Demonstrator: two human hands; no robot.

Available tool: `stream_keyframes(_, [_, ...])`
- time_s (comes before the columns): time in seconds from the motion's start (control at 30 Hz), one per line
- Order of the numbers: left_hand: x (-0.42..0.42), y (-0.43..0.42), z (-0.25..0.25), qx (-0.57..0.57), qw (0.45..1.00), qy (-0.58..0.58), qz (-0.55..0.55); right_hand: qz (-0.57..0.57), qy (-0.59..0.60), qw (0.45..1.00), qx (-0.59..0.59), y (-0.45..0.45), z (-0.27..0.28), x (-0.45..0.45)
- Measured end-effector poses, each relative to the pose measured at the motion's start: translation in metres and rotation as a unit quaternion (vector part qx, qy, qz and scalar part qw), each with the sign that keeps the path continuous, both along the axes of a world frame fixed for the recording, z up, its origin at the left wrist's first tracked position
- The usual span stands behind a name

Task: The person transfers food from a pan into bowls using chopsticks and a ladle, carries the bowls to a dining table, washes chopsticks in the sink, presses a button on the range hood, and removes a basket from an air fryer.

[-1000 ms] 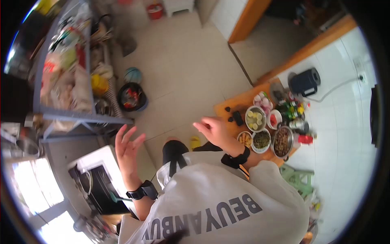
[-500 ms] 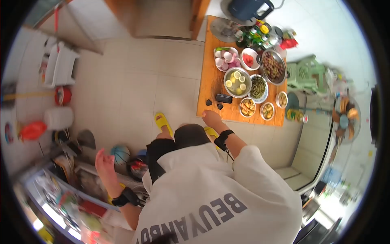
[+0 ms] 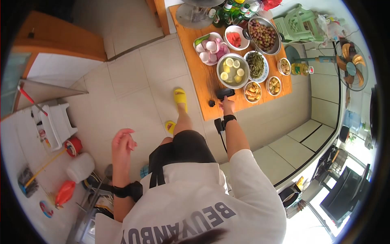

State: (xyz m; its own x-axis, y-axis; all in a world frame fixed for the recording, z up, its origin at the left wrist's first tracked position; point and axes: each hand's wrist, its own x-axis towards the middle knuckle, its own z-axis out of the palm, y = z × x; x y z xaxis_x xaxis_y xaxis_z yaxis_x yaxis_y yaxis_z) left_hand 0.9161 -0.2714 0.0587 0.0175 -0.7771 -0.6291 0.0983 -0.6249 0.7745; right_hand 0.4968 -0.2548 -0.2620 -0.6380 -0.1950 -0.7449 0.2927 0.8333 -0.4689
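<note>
My right hand (image 3: pixel 228 105) is over the front edge of the wooden table (image 3: pixel 239 107), its fingers bent together against the near side of a black case (image 3: pixel 225 93). What lies under the fingertips is hidden. A small black piece (image 3: pixel 211 103) sits just left of that hand. My left hand (image 3: pixel 124 140) hangs in the air over the floor, fingers loosely bent and apart, holding nothing. Close behind the case stand a metal bowl of lemon slices in liquid (image 3: pixel 232 71) and a small bowl of orange-brown food pieces (image 3: pixel 252 92).
The table also carries a colander of grapes (image 3: pixel 262 35), a bowl of green strips (image 3: pixel 256 65), pink-white pieces (image 3: pixel 211 48), red slices (image 3: pixel 234 39) and green bottles (image 3: pixel 232 14). A fan (image 3: pixel 350 65) and an oil bottle (image 3: pixel 300 69) stand right of the table.
My right hand has moved from the table's edge to the black case. One of the two small black pieces no longer shows. My left hand has swung inward, and the view has shifted.
</note>
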Motion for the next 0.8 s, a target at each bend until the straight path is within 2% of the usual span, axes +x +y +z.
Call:
stream_keyframes(0.17, [-0.021,-0.046,0.008,0.031,0.999,-0.015,-0.037,-0.06,0.014,0.998,-0.023,-0.012,-0.008,0.006])
stream_keyframes(0.2, [-0.023,-0.056,0.01,0.028,0.999,-0.018,-0.038,-0.101,0.034,0.994,-0.028,-0.014,-0.018,0.006])
stream_keyframes(0.3, [-0.025,-0.082,0.013,0.008,0.999,-0.029,-0.032,-0.117,0.038,0.992,-0.021,-0.013,-0.019,0.004])
stream_keyframes(0.33, [-0.028,-0.09,0.014,0.003,0.999,-0.025,-0.029,-0.056,0.05,0.996,0.036,-0.012,-0.009,0.003])
stream_keyframes(0.37, [-0.029,-0.094,0.014,0.001,0.999,-0.02,-0.028,-0.06,0.049,0.996,0.036,-0.002,-0.018,0.004])
stream_keyframes(0.4, [-0.03,-0.098,0.015,0.002,0.999,-0.022,-0.034,0.138,0.163,0.971,0.103,0.017,-0.039,0.003])
stream_keyframes(0.43, [-0.033,-0.102,0.014,0.012,0.998,-0.015,-0.052,0.328,0.268,0.891,0.164,0.03,-0.049,0.005])
stream_keyframes(0.47, [-0.036,-0.104,0.013,0.022,0.997,-0.008,-0.07,0.167,0.174,0.963,0.117,0.038,-0.033,0.016])
stream_keyframes(0.5, [-0.04,-0.105,0.013,0.021,0.997,-0.008,-0.077,0.074,0.088,0.991,0.076,0.038,-0.003,0.03])
stream_keyframes(0.6, [-0.041,-0.115,-0.003,0.025,0.974,0.028,-0.222,0.043,0.084,0.995,0.035,0.048,0.059,0.063])
stream_keyframes(0.63, [-0.042,-0.117,-0.011,0.021,0.972,0.03,-0.232,0.175,0.131,0.976,-0.022,0.051,0.081,0.073])
stream_keyframes(0.67, [-0.048,-0.119,-0.019,0.028,0.965,0.02,-0.261,0.301,0.176,0.934,-0.076,0.049,0.106,0.082])
stream_keyframes(0.7, [-0.054,-0.121,-0.024,0.035,0.956,0.011,-0.291,0.289,0.182,0.937,-0.076,0.04,0.139,0.094])
stream_keyframes(0.8, [-0.067,-0.127,-0.029,-0.015,0.943,-0.002,-0.334,0.369,0.111,0.904,-0.187,0.001,0.25,0.136])
